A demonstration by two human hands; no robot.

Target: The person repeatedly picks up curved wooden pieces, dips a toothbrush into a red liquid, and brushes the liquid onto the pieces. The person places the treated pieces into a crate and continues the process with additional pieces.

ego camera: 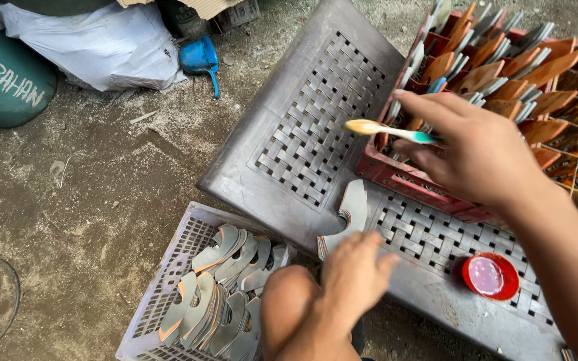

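Note:
My right hand (483, 150) grips a toothbrush (386, 130) with a teal handle and yellowish bristles, holding it above the edge of a red crate (396, 175). That crate is packed with upright curved grey and orange sole-shaped pieces (503, 63). My left hand (352, 277) rests on a small stack of curved grey pieces (350, 214) lying on a grey woven-pattern plastic table (312, 124). A small red lid (491, 275) holding pinkish liquid sits on the table to the right of my left hand.
A white plastic basket (168, 287) on the dirt floor holds several more grey and orange curved pieces (225, 287). A blue scoop (202, 59), a white sack (95, 43) and a green drum (5, 77) lie at the back left. My knee (289, 301) is below the table.

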